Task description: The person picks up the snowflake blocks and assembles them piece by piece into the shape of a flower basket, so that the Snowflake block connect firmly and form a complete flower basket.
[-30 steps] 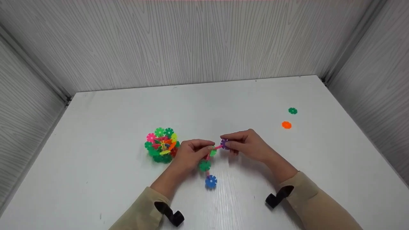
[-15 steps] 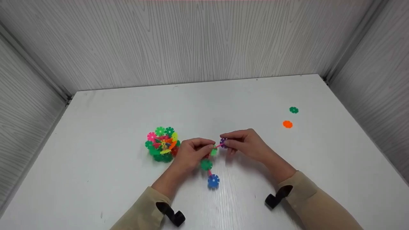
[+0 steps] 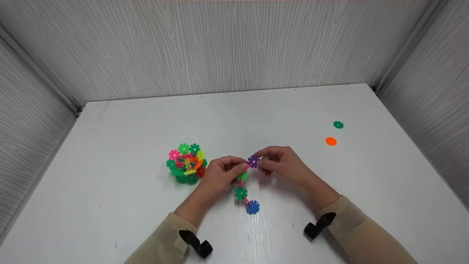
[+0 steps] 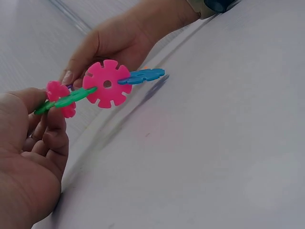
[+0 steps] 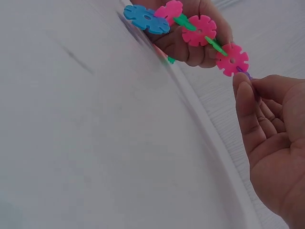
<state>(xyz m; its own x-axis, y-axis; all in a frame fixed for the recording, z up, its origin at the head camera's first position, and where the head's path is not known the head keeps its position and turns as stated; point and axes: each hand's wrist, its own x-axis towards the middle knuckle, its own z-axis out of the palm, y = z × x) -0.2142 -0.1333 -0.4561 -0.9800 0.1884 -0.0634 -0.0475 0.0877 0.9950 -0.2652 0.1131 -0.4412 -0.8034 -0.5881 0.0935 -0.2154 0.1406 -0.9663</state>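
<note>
A chain of slotted plastic flower discs hangs between my two hands. My left hand (image 3: pixel 220 176) pinches it near a light green disc (image 3: pixel 242 176). Finger and thumb of my right hand (image 3: pixel 284 164) grip the edge of a purple disc (image 3: pixel 253 161) at the chain's upper end. In the right wrist view, the purple disc meets the rim of a pink disc (image 5: pixel 232 60); how deep it sits is hidden by fingers. Further down come another pink disc (image 4: pixel 114 98), a green disc (image 3: pixel 240 193) and a blue disc (image 3: pixel 253 207) at the lower end.
A ball-like cluster (image 3: pixel 177 171) of joined multicoloured discs stands left of my left hand. Two loose discs, one green (image 3: pixel 338 124) and one orange (image 3: pixel 331 141), lie at the far right of the white table (image 3: pixel 121 146). Panelled walls (image 3: pixel 220 47) enclose the back and sides.
The chain's lower end has swung right, carrying the blue and green discs. The purple disc has shifted slightly left towards my left hand and now shows more of its face.
</note>
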